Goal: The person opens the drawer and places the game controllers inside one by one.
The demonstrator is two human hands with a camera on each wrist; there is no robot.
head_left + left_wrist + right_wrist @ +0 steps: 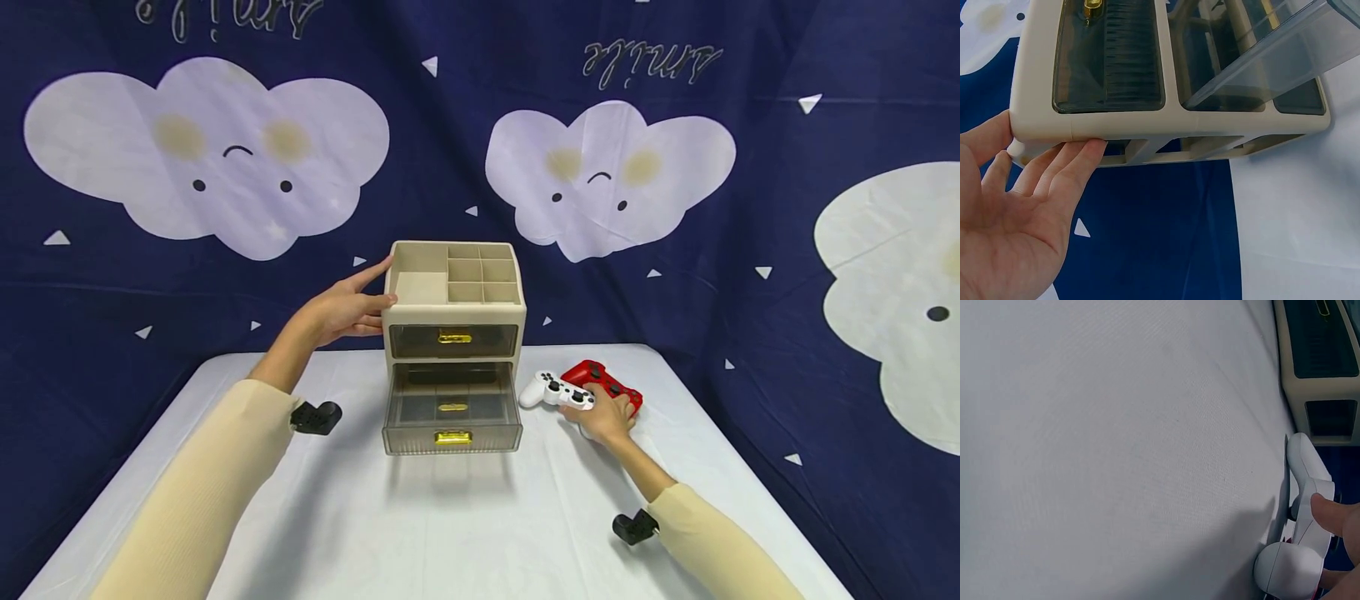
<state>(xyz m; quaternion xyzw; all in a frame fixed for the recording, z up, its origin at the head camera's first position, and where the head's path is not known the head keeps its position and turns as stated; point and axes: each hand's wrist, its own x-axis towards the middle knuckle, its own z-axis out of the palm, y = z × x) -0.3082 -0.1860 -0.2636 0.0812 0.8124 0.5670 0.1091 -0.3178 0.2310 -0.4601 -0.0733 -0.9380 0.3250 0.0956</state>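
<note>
My left hand (341, 312) rests on the left side of a cream desktop drawer organizer (453, 315). Its fingers (1069, 172) lie extended along the side wall, with the thumb at the top edge. The organizer's clear middle drawer (452, 439) is pulled out, with no contents visible through its walls. To the right, my right hand (609, 415) holds a white game controller (542, 390) by its right part; in the right wrist view the thumb (1329, 512) presses on the controller. A red game controller (592, 372) lies right behind, partly covered by the hand.
The organizer's top has one large compartment (422, 287) and several small ones. Its upper drawer (480, 340) is closed. White cloth (450, 533) covers the table, and a dark blue curtain (438, 150) with clouds hangs behind and to the right.
</note>
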